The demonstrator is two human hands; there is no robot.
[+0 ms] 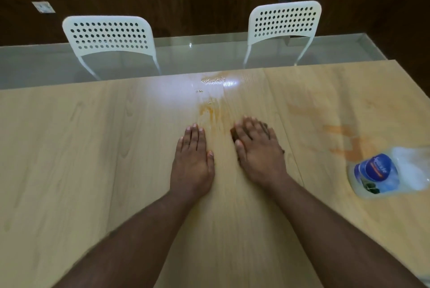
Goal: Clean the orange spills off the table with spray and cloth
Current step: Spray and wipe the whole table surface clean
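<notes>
Pale wood-grain table (69,148): fills the lower view, glossy, with a bright light reflection at its far middle.

Chairs (108,36), white, perforated backs: two, beyond the far edge, above a pale glass-like ledge.

Spills: one orange streak (207,109) at table centre, just ahead of both hands, with wet droplets further on near the glare; a second, larger orange smear (344,141) to the right, partly faded, reaching the bottle.

Bottle (391,172): clear, blue label, at the right edge of the table, touching or overlapping the right smear. Its nozzle does not show; whether it stands or lies cannot be told.

Right hand (258,148): palm down, fingers straight and slightly spread, pressing a cloth flat on the table.

Left hand (194,159): palm down on bare table beside the right, fingers straight and close together, holding nothing.

Cloth (266,126): dark, almost wholly hidden under the right hand; only edges show at the fingertips and by the thumb.

Step in hand, as judged: wiping the centre streak, the left hand bracing. The right smear looks untreated.

Next move, as judged: push the cloth forward through the streak and droplets with steady pressure, then shift right, likely after spraying there.
</notes>
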